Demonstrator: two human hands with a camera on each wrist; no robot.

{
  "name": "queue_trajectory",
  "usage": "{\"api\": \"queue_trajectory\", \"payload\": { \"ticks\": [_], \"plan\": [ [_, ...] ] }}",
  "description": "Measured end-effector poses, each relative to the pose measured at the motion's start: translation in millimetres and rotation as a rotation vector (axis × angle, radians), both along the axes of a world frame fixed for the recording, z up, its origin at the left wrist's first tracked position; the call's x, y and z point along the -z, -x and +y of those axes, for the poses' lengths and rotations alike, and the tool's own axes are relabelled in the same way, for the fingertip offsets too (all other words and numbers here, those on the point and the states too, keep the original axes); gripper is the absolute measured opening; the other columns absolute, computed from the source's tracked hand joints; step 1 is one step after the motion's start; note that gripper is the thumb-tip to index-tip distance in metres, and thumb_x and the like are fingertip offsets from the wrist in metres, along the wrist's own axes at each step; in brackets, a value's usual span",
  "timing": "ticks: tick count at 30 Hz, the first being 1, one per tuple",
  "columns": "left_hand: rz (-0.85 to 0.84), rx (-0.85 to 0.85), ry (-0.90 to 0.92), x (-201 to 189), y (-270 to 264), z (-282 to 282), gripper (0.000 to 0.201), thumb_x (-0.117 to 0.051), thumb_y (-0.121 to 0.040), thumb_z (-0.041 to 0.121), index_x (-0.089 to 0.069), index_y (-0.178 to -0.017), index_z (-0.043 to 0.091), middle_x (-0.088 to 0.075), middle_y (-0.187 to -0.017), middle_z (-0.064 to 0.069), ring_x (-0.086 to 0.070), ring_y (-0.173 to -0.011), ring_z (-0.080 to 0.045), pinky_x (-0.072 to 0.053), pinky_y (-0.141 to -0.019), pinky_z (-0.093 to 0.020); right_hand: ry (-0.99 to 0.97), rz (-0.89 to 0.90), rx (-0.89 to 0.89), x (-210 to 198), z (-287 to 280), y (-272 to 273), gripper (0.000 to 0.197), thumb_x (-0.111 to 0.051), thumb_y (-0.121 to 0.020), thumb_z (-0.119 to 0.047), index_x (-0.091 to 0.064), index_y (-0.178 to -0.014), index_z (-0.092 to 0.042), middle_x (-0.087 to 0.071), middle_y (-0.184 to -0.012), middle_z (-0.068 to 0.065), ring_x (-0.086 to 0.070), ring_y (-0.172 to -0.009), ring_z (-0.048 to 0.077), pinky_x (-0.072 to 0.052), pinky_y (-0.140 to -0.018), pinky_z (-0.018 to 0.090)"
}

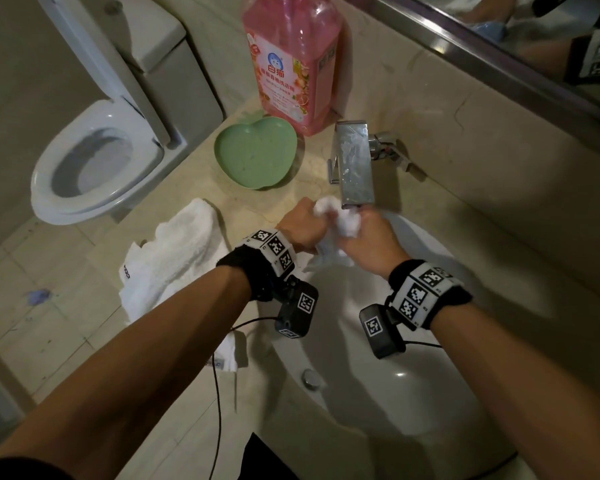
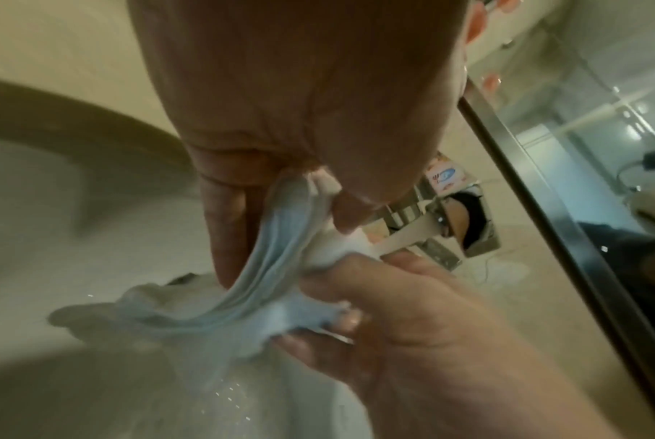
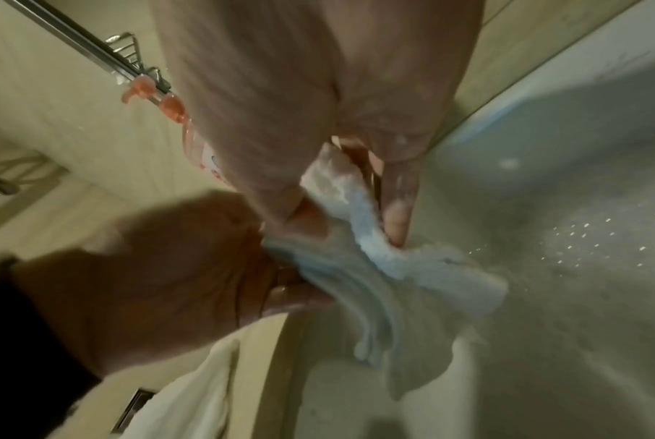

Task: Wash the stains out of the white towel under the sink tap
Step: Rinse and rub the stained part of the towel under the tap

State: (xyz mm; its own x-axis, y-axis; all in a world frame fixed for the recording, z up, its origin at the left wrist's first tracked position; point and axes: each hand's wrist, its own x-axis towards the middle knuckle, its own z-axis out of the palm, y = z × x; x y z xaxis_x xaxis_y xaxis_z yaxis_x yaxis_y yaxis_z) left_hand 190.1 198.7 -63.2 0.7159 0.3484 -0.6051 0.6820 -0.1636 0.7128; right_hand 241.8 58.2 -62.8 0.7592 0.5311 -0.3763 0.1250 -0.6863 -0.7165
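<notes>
A small wet white towel (image 1: 342, 221) is bunched between both hands just below the spout of the chrome tap (image 1: 355, 164), over the white sink basin (image 1: 406, 375). My left hand (image 1: 314, 220) grips its left part with curled fingers. My right hand (image 1: 352, 233) grips the right part. In the left wrist view the towel (image 2: 277, 267) runs from my left hand's fingers (image 2: 228, 225) to my right hand (image 2: 341, 300), with its loose end hanging into the basin. The right wrist view shows the towel (image 3: 378, 267) pinched under my right hand's fingers (image 3: 397, 214).
A second white towel (image 1: 174, 258) lies on the counter left of the basin. Behind it stand a green heart-shaped dish (image 1: 257, 152) and a pink detergent bottle (image 1: 291, 64). A toilet (image 1: 94, 161) is at the far left, a mirror (image 1: 534, 46) along the wall. Drops speckle the basin (image 3: 581, 237).
</notes>
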Motion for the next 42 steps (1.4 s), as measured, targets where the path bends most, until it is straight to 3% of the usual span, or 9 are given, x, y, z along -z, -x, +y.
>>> {"api": "queue_trajectory", "payload": {
  "ticks": [7, 11, 14, 18, 21, 25, 30, 34, 42],
  "plan": [
    [-0.138, 0.134, 0.182, -1.9, 14.0, 0.7, 0.021, -0.056, -0.077, 0.022, -0.053, -0.097, 0.021, -0.063, -0.090, -0.002, -0.061, -0.078, -0.018, -0.053, -0.063, -0.031, -0.082, 0.093, 0.093, 10.7, 7.3, -11.4, 0.031, -0.072, -0.083, 0.001, -0.069, -0.110, -0.014, -0.069, -0.106, 0.005, -0.066, -0.103, 0.022, -0.054, -0.087, 0.032],
    [-0.159, 0.345, -0.140, 11.7, 16.2, 8.5, 0.069, -0.078, -0.071, 0.018, -0.038, -0.127, 0.015, -0.050, -0.119, -0.005, -0.053, -0.106, -0.021, -0.051, -0.088, -0.032, -0.156, 0.173, 0.174, 6.9, -1.7, -22.6, 0.020, -0.066, -0.085, -0.008, -0.070, -0.090, -0.027, -0.072, -0.082, -0.011, -0.068, -0.079, 0.007, -0.048, -0.057, 0.013],
    [-0.154, 0.450, -0.150, 18.4, 10.5, 3.8, 0.097, -0.090, -0.059, 0.032, -0.038, -0.140, 0.016, -0.054, -0.127, -0.001, -0.054, -0.112, -0.018, -0.046, -0.097, -0.031, -0.248, 0.253, 0.270, 4.0, -8.5, -27.9, 0.041, -0.063, -0.080, 0.007, -0.069, -0.102, -0.028, -0.075, -0.095, -0.005, -0.071, -0.090, 0.013, -0.058, -0.067, 0.025],
    [-0.146, 0.532, -0.275, 29.5, -0.7, -4.7, 0.069, -0.083, -0.072, 0.034, -0.052, -0.132, 0.017, -0.061, -0.123, 0.001, -0.058, -0.111, -0.019, -0.047, -0.098, -0.033, -0.253, 0.281, 0.255, 2.4, -20.9, -32.1, 0.034, -0.067, -0.076, 0.007, -0.066, -0.102, -0.015, -0.073, -0.103, 0.009, -0.070, -0.098, 0.027, -0.062, -0.080, 0.043],
    [-0.121, 0.540, -0.429, 33.7, -6.2, -3.6, 0.042, -0.068, -0.085, 0.025, -0.056, -0.124, 0.015, -0.064, -0.116, -0.006, -0.061, -0.105, -0.025, -0.047, -0.089, -0.028, -0.193, 0.401, 0.176, 1.0, -33.9, -39.4, 0.034, -0.081, -0.073, 0.000, -0.065, -0.097, -0.018, -0.070, -0.110, 0.007, -0.071, -0.097, 0.025, -0.062, -0.067, 0.033],
    [-0.173, 0.656, -0.570, 27.9, -10.3, -0.4, 0.057, -0.060, -0.080, 0.020, -0.047, -0.135, 0.019, -0.053, -0.127, -0.011, -0.058, -0.109, -0.031, -0.050, -0.094, -0.037, -0.075, 0.555, 0.066, 2.5, -37.1, -42.4, 0.050, -0.092, -0.067, -0.012, -0.057, -0.103, -0.016, -0.064, -0.118, 0.008, -0.070, -0.100, 0.028, -0.064, -0.072, 0.042],
    [-0.091, 0.751, -0.819, 13.1, -22.3, -6.3, 0.054, -0.068, -0.078, 0.038, -0.054, -0.126, 0.017, -0.056, -0.116, -0.008, -0.064, -0.089, -0.027, -0.057, -0.074, -0.037, 0.096, 0.289, -0.149, 6.1, -21.9, -39.8, 0.047, -0.094, -0.055, -0.040, -0.070, -0.093, -0.024, -0.071, -0.084, -0.007, -0.069, -0.079, 0.014, -0.054, -0.052, 0.025],
    [-0.092, 0.739, -0.828, 12.6, -28.6, -7.8, 0.034, -0.065, -0.082, 0.035, -0.063, -0.111, 0.018, -0.067, -0.103, -0.004, -0.062, -0.079, -0.022, -0.046, -0.065, -0.028, 0.280, -0.061, -0.311, 13.1, -11.6, -38.9, 0.060, -0.084, -0.057, -0.057, -0.067, -0.103, -0.021, -0.065, -0.096, -0.006, -0.062, -0.088, 0.017, -0.046, -0.068, 0.027],
    [0.051, 0.785, -0.819, 23.0, -37.6, -14.7, 0.036, -0.053, -0.091, 0.031, -0.058, -0.125, 0.022, -0.065, -0.120, -0.005, -0.064, -0.103, -0.027, -0.054, -0.088, -0.035, 0.333, -0.376, -0.504, 32.2, -11.3, -43.4, 0.032, -0.065, -0.088, -0.039, -0.064, -0.110, -0.015, -0.061, -0.098, 0.005, -0.061, -0.092, 0.028, -0.035, -0.070, 0.029]
  ]
}}
